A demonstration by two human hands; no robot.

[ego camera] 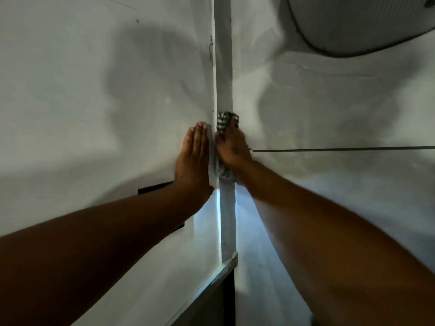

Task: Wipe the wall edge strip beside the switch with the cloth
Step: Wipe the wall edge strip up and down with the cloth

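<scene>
A narrow pale edge strip (pixel 224 67) runs vertically down the wall corner in the middle of the view. My right hand (pixel 233 148) presses a striped grey-and-white cloth (pixel 222 121) against the strip, with cloth showing above the fingers and below the palm. My left hand (pixel 193 158) lies flat on the left wall just beside the strip, fingers together and pointing up, holding nothing. A dark rectangular plate (pixel 153 188), possibly the switch, is mostly hidden behind my left forearm.
White walls spread to both sides of the strip. A thin dark horizontal line (pixel 341 149) crosses the right wall. A large rounded white object with a dark rim (pixel 353 27) fills the top right. A dark ledge and opening (pixel 211 290) sit below the strip's lower end.
</scene>
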